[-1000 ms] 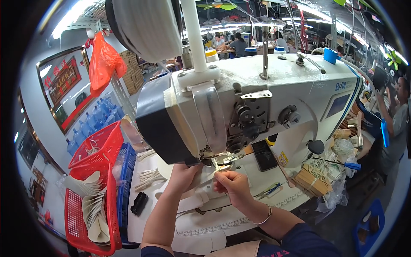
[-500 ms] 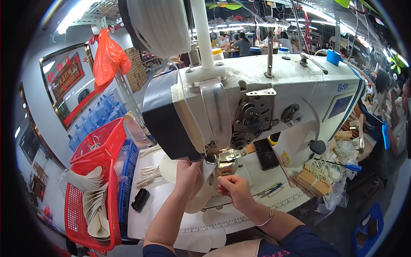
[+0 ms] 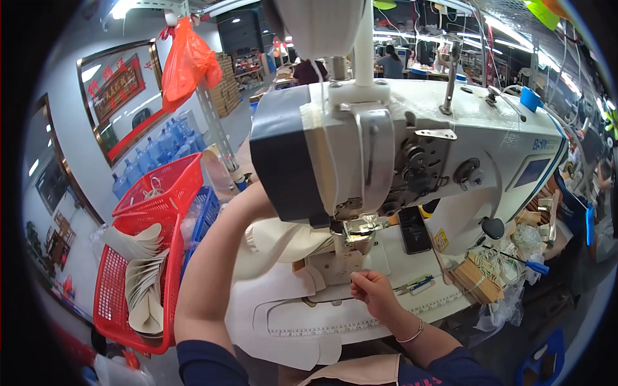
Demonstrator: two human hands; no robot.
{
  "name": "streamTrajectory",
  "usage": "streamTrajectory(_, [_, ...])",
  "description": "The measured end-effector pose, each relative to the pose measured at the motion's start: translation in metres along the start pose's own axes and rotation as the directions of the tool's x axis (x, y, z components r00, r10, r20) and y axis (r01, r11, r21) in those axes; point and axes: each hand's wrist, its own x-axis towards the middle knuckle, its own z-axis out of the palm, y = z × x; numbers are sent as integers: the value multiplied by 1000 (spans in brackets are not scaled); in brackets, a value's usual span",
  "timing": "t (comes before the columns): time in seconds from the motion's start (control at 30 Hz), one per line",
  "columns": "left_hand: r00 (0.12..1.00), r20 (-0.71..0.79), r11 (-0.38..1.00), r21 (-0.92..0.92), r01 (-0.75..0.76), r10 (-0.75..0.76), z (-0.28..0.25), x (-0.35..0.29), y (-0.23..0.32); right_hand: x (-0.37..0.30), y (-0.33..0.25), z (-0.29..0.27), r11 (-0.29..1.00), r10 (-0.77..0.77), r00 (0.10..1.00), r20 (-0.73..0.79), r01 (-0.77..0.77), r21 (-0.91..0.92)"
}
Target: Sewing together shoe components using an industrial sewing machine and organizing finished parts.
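A large white sewing machine [image 3: 476,122] stands before me, its dark end cover [image 3: 283,157] at the left. My left forearm [image 3: 209,276] reaches up along that cover, and the hand itself is hidden behind the machine head. Between this arm and the shiny metal presser foot [image 3: 359,230] lie curved cream sheets [image 3: 283,239], bent and overlapping. In front of the needle area is my right hand [image 3: 374,293], with thumb and forefinger pinched together. Whatever may be between those fingertips is too small to make out.
Red baskets [image 3: 174,283] with cream pieces stand at the left beside a blue crate [image 3: 205,212]. A phone [image 3: 414,230], pens [image 3: 415,284] and a printed ruler strip [image 3: 360,327] are on the bed. Bundled tan strips [image 3: 476,280] and a blue-handled screwdriver [image 3: 535,266] lie right.
My left hand has left the needle area and gone up and away behind the machine's left end. The cream sheets there have shifted and bent. My right hand stays pinched near the needle; the view has turned left.
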Motion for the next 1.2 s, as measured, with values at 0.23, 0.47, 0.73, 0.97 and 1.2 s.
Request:
streamTrajectory(0.23, [957,-282,988,154,-20,64,88,52,-16,2,20,7,920,-139,975,172,192,-342])
streamTrajectory(0.47, [903,-423,937,338,88,68,133,13,-62,33,34,53,-167,-363,516,776,783,-599])
streamTrajectory(0.73, [983,-179,983,176,60,-28,183,-205,51,71,36,52,-287,-238,520,821,770,-570])
streamTrajectory(0.97, [810,-587,998,-31,-54,26,238,-231,32,22,-4,84,350,-513,603,610,796,-493])
streamTrajectory(1.2, [924,-376,996,85,-37,67,224,-169,34,15,-7,36,716,-309,922,235,388,-581])
